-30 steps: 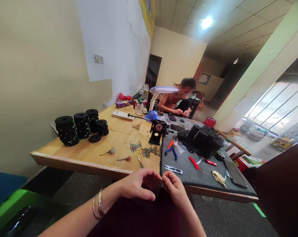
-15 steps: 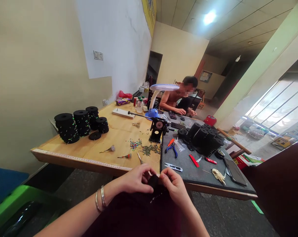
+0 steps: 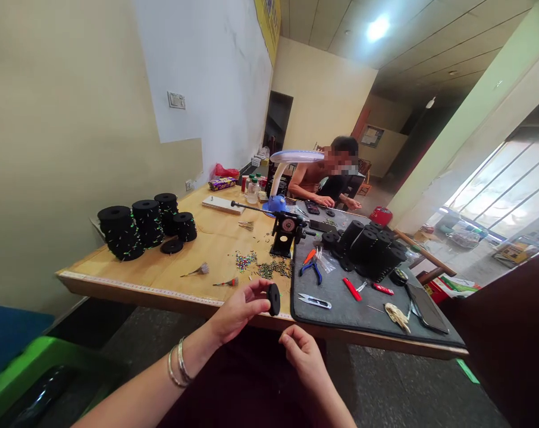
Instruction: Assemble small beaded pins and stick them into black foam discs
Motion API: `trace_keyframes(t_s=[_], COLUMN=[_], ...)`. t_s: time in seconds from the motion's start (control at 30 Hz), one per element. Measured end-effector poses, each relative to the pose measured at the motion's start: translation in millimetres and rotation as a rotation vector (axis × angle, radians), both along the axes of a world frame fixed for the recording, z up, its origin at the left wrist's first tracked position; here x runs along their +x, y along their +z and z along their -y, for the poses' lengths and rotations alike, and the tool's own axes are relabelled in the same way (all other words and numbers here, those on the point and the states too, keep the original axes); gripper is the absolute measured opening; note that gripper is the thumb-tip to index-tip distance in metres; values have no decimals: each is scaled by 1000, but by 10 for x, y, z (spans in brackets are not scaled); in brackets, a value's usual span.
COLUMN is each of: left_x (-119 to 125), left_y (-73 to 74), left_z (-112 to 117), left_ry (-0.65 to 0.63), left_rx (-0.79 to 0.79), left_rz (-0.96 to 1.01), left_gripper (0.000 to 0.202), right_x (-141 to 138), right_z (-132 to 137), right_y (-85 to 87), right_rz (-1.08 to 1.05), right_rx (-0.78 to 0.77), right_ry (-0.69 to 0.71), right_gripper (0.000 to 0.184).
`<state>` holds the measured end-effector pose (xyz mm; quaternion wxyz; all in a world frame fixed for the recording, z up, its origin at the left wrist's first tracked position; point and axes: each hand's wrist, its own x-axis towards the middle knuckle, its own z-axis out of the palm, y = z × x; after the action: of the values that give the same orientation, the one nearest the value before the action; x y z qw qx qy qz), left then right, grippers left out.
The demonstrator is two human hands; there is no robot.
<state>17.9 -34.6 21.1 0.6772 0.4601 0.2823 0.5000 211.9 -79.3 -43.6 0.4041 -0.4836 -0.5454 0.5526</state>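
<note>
A black foam spool (image 3: 274,299), round with a small centre hole, stands on edge between the thumb and fingers of my left hand (image 3: 238,309), just above the table's front edge. My right hand (image 3: 303,353) is to the right and lower, its thumb and forefinger pinched together. Whatever is in that pinch, perhaps a fine line, is too small to make out. Beyond the spool lie small dark beads (image 3: 272,270) and a pile of coloured beads (image 3: 245,260). A black hand-cranked winder (image 3: 282,233) stands behind them.
Stacked black spools (image 3: 118,232) stand at the left, more spools (image 3: 367,246) at the right. On the grey mat (image 3: 341,312) lie thread snips (image 3: 315,301), blue pliers (image 3: 312,272) and a red knife (image 3: 352,289). A lamp (image 3: 276,190) and another person (image 3: 305,181) are across the table.
My left hand has raised the spool up and forward, turning its face to the right. My right hand has come away from it and dropped lower, still pinched.
</note>
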Motion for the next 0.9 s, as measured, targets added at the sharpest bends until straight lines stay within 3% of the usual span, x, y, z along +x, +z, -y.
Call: trace_keyframes(t_s=[0.13,0.3,0.4,0.53,0.67,0.73,0.8,0.9], left_x=[18,63,64,27,5,9,18,40], left_y=[-55,-90,-95,-94,-44,-12,6,-4], left_z=[-76,-90,-82,-69,5,49,74,70], left_ry=[174,245,168,-94,-382,-448,-423,-241], left_rx=[44,214,306,293,216,161,118,91], left_rz=[-185,-398,-466,-446,-347,-235,-111,0], left_gripper=[43,40,41,43,46,49,50,48], right_x=[-55,-105,-78,18,96,106,86,-7], right_z=[152,245,182,-3,-203,-266,-280,-206], right_y=[164,536,734,900,876,786,668,505], right_rz=[203,423,452,479,457,356,211,-21], right_rx=[180,387,446,499,514,456,338,85], right_ry=[-5,44,37,43,67,69,73,101], right_gripper=[29,25,24,24,23,25,29,35])
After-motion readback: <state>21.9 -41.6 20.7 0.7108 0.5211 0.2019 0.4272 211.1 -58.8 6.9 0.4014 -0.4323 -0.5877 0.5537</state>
